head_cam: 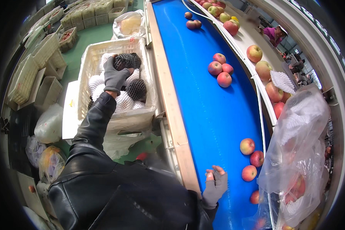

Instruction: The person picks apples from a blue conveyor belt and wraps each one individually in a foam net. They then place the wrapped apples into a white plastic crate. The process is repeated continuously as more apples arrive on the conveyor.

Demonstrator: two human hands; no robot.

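Observation:
My left hand [116,72], in a grey fingerless glove, reaches into a white plastic crate [84,67] and holds a piece of fruit in a black foam net [123,61]. Around it lie several pieces in white foam nets [123,100] and another in a black foam net [136,89]. Over the near part of the blue conveyor belt [195,115], my right hand [216,184], gloved the same way, has its fingers partly curled and nothing in them. Several red apples [248,173] lie on the belt to its right.
A clear plastic bag [299,138] with foam nets hangs over the white side shelf [241,43], where more apples lie. A wooden rail [172,95] edges the belt. Stacked crates [26,77] and filled bags [49,123] stand at left. Beyond the shelf is a person in purple [271,34].

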